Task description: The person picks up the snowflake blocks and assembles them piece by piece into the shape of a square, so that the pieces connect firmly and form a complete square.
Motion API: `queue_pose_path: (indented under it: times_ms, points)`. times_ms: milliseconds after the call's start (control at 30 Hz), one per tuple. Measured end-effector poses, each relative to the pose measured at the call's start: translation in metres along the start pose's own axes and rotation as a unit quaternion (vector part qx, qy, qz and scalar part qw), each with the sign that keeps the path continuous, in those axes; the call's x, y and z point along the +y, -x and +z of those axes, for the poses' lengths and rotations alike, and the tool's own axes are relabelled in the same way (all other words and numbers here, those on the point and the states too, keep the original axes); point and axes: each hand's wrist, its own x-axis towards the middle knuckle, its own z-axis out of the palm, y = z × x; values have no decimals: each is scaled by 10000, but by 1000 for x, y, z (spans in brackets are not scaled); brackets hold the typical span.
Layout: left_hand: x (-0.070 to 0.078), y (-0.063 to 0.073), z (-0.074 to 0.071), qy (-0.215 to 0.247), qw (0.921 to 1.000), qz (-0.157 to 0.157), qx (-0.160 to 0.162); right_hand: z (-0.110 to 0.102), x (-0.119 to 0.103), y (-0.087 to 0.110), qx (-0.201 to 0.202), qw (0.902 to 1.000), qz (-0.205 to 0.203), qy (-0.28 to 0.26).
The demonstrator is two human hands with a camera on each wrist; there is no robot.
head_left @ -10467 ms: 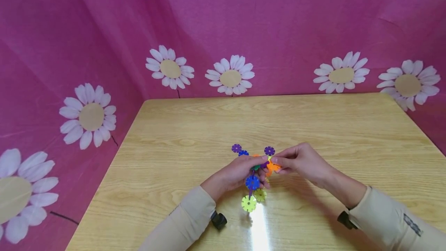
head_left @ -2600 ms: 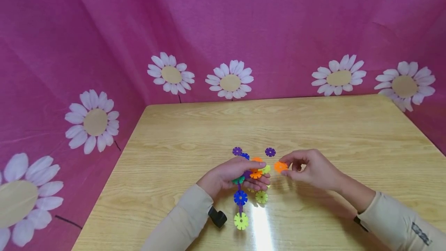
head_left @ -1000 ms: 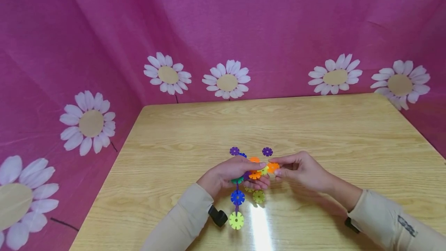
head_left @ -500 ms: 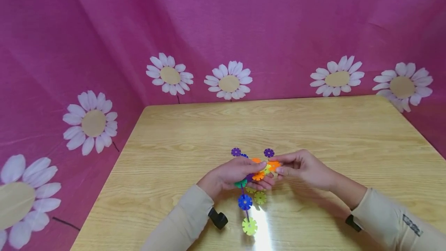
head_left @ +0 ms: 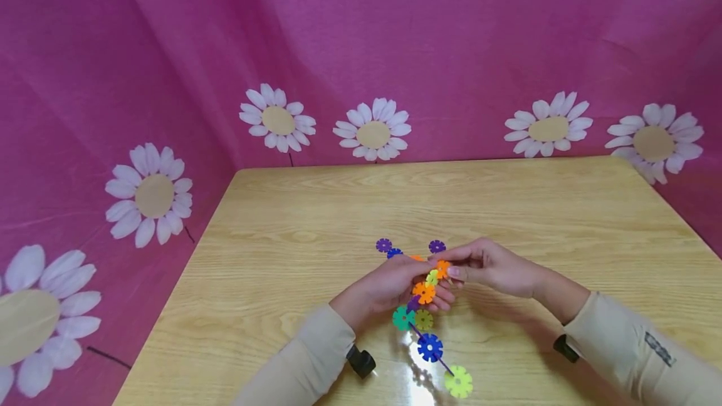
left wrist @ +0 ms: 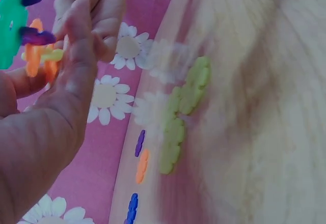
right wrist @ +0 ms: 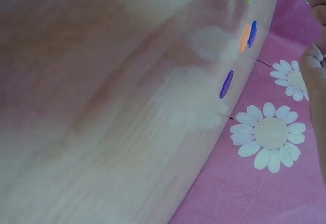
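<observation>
My left hand (head_left: 383, 284) holds a chain of slotted plastic snowflake discs between thumb and fingers. From the hands the chain hangs down and rightward: a small yellow disc (head_left: 432, 277), an orange disc (head_left: 424, 292), a purple one, a green disc (head_left: 403, 318), a blue disc (head_left: 430, 348) and a yellow end disc (head_left: 459, 381). At the chain's upper end my right hand (head_left: 491, 269) pinches another orange disc (head_left: 442, 269), which overlaps the small yellow one. In the left wrist view, the green disc (left wrist: 12, 26) hangs beside the fingers. The right wrist view shows only part of a hand.
Loose discs lie on the wooden table (head_left: 282, 224) beyond and below the hands: a purple disc (head_left: 383, 245), a blue disc (head_left: 394, 254), another purple disc (head_left: 437, 246) and yellow-green discs (left wrist: 193, 86). A pink flowered cloth (head_left: 451, 30) surrounds the table's back and left.
The right hand, apart with an orange disc 2.6 seconds ago, has come left to the chain's upper end. The chain's lower end has swung right, and the left hand has turned slightly.
</observation>
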Motion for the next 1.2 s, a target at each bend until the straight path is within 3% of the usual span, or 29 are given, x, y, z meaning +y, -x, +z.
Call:
queue_pose_path:
  times_ms: [233,433,533,667,767,867,1000,1200]
  points:
    - [-4,-1,-2,-53,9994,177,306,-6,-2,-5,-60,9992,190,339]
    - [-3,1,-10,-49,9959,37,899,-17,4,-6,468,9898,668,1170]
    - [-2,1,-12,-37,9944,-63,1054,-21,9,-8,725,9732,815,2024]
    - [-3,1,-12,19,9925,-1,1222,-23,17,-15,934,9371,892,3242]
    - [-4,1,-10,131,9910,43,1332,-20,26,-24,1009,9138,964,3814]
    - [-3,1,-8,200,9892,-56,1451,-16,35,-32,1080,8988,953,4140]
    - [-1,2,-8,238,9872,-179,1565,-13,40,-37,1175,8932,894,4247]
    - [2,4,-13,226,9858,-280,1639,-11,42,-41,1329,9021,913,4003]
